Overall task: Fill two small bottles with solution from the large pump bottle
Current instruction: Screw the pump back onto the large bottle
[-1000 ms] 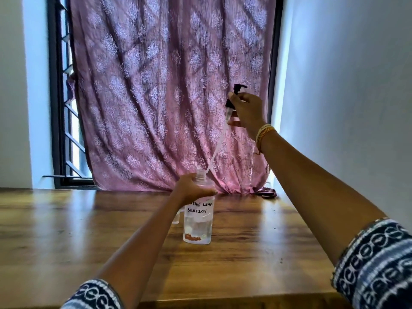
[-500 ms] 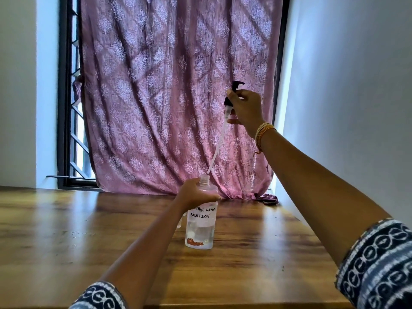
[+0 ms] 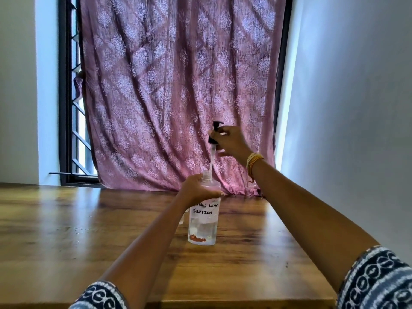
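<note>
Left hand (image 3: pixel 196 190) wrapping fingers round shoulder of large pump bottle (image 3: pixel 204 219), steadying it upright on table (image 3: pixel 66 230). Right hand (image 3: pixel 231 142) pinching black pump head (image 3: pixel 214 134) above neck, keeping dip tube (image 3: pixel 211 162) aligned inside opening. One small bottle (image 3: pixel 181 217) partly hiding behind left wrist; second not visible. Likely opening or reseating pump.

A wooden desk (image 3: pixel 66 241) with a glossy top reflects daylight. Behind it hangs a pink patterned curtain (image 3: pixel 178 85), covering most of a dark-framed window (image 3: pixel 64 108) with slanted bars at its left edge. Plain pale walls (image 3: pixel 356 108) stand on both sides
</note>
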`<state>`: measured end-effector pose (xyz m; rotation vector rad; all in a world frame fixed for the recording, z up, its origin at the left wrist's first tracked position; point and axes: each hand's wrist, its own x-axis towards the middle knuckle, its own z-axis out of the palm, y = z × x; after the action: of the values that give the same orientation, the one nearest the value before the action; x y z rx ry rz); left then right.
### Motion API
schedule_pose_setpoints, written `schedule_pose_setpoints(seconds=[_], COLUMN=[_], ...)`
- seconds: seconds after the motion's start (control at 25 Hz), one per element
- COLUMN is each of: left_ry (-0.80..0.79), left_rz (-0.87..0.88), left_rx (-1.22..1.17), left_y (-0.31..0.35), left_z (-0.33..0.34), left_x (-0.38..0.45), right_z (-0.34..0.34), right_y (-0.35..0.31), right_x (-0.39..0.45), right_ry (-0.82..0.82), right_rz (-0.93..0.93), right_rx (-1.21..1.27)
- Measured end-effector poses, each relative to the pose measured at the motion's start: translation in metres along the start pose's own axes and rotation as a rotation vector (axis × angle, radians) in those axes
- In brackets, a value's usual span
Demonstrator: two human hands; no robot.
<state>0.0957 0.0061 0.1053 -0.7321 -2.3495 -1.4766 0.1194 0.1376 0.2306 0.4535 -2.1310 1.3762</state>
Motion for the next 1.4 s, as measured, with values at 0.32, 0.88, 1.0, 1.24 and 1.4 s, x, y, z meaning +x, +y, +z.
schedule_pose_setpoints(seconds=[0.32, 0.88, 1.0, 1.24, 1.4], left_ry=[0.036, 0.147, 0.179, 0.181, 0.203], left_rz=[0.019, 0.077, 0.074, 0.088, 0.081], left_rx=[-0.014, -0.308, -0.417, -0.496, -0.468], left_y=[-0.008, -0.043, -0.053, -0.055, -0.051], left_z=[0.003, 0.016, 0.025, 0.027, 0.031], left_x=[0.004, 0.000, -0.001, -0.001, -0.004], right_z=[0.020, 0.042, 0.049, 0.043, 0.027], right_y=[0.046, 0.093, 0.099, 0.106, 0.115], right_x=[-0.031, -0.026, -0.026, -0.029, -0.033], right_ry=[0.038, -0.030, -0.003, -0.276, -0.364], right_rz=[0.056, -0.122, -0.172, -0.168, -0.080], right_rx=[0.179, 0.220, 0.159, 0.257, 0.509])
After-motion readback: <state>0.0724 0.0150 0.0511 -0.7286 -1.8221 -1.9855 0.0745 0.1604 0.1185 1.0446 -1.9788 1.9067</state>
